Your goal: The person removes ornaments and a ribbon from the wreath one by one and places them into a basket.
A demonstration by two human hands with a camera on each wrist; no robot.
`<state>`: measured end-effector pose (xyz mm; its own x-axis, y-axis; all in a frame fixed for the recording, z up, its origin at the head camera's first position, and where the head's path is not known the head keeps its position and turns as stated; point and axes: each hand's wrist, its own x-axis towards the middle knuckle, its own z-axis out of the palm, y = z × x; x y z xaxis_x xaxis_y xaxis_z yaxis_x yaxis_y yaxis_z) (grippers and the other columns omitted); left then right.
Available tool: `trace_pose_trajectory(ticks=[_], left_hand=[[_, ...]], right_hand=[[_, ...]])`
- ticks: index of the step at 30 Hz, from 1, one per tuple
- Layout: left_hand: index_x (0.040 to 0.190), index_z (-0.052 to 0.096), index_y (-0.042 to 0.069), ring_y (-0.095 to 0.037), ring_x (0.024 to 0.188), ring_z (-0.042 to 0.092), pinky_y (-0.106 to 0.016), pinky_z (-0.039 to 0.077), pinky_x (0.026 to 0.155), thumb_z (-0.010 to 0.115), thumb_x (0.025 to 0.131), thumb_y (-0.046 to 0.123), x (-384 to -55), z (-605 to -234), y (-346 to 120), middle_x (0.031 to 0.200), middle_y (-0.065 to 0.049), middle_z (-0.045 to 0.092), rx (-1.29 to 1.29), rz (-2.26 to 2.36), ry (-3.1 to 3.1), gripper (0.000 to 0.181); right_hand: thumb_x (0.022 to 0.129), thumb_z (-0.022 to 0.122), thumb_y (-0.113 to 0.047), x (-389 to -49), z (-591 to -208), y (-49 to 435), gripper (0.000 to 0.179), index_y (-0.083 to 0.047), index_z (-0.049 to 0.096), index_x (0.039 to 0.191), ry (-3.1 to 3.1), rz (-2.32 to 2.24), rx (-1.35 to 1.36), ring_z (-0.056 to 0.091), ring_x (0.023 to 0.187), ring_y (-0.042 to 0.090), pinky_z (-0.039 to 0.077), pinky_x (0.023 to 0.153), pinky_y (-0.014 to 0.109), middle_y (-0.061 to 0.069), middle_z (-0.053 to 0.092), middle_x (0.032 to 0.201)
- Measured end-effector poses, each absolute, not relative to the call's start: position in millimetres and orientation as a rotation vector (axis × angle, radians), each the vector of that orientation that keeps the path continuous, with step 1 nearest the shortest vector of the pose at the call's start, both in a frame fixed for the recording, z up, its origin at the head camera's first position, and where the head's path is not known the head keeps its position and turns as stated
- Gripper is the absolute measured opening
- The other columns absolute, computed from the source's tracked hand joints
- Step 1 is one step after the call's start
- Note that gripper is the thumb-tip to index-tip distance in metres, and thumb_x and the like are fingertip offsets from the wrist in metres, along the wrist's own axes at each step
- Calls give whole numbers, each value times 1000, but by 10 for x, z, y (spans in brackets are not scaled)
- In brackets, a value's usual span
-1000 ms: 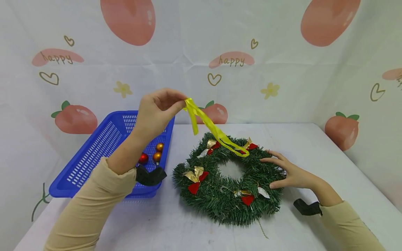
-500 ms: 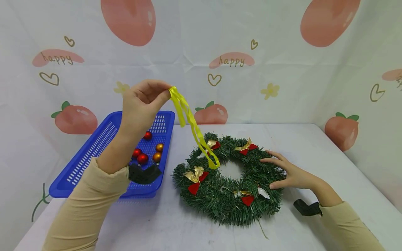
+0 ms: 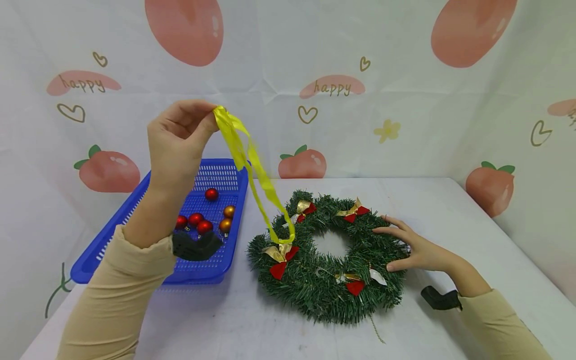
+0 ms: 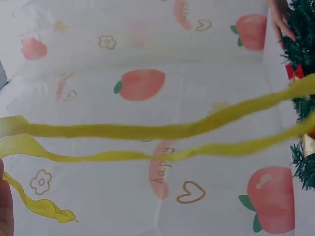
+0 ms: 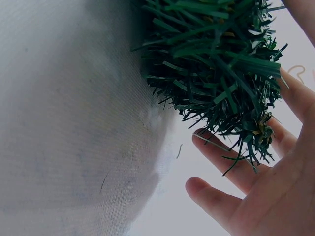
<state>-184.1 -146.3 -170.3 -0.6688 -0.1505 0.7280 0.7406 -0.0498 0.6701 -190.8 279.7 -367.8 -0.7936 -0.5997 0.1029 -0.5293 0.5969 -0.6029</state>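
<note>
My left hand (image 3: 177, 137) is raised over the basket and pinches a yellow ribbon (image 3: 263, 180) between thumb and fingers. The ribbon hangs as a long loop, its low end overlapping a red and gold bow on the wreath in the head view; in the left wrist view the ribbon (image 4: 123, 131) runs across as two strands with a short loose tail. A green tinsel wreath (image 3: 315, 287) with several bows lies flat on the table. At its right side my right hand (image 3: 420, 250) touches the tinsel with fingers spread; the right wrist view shows those fingertips beside the wreath (image 5: 211, 73).
A blue plastic basket (image 3: 245, 200) stands left of the wreath, partly hidden by my left arm. Inside lie several red baubles (image 3: 211, 194) and gold baubles (image 3: 225, 225). Behind the white table (image 3: 252, 325) hangs a printed cloth (image 3: 261, 60).
My left hand has moved left and up with the ribbon. The loop's low end has swung from the wreath's far right side to its left bow. The right hand has stayed still.
</note>
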Motion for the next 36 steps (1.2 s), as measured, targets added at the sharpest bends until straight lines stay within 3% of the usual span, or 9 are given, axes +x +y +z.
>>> trace_pose_trajectory(ticks=[9, 18, 36], left_hand=[[88, 70, 0, -16, 80, 68, -20, 55, 77, 67, 81, 0, -1819, -1602, -1555, 84, -6, 71, -595, -1924, -1410, 8], [91, 64, -12, -23, 78, 67, -23, 57, 75, 72, 74, -5, -1838, -1509, -1712, 81, -14, 70, -516, -2082, -1193, 21], [91, 66, -11, -22, 80, 67, -21, 56, 75, 75, 73, 0, -1876, -1564, -1987, 82, -13, 70, -385, -1972, -1229, 23]], right_hand=[[75, 77, -21, -1912, -3679, 2795, 72, -13, 42, 137, 2693, -967, -981, 20, 131, 53, 30, 87, 75, 26, 11, 150], [74, 78, -21, -1905, -3663, 2787, 72, -13, 42, 136, 2685, -972, -985, 20, 131, 53, 31, 87, 75, 25, 12, 150], [75, 78, -22, -1915, -3682, 2790, 72, -15, 42, 137, 2699, -962, -964, 20, 132, 49, 31, 88, 74, 24, 12, 150]])
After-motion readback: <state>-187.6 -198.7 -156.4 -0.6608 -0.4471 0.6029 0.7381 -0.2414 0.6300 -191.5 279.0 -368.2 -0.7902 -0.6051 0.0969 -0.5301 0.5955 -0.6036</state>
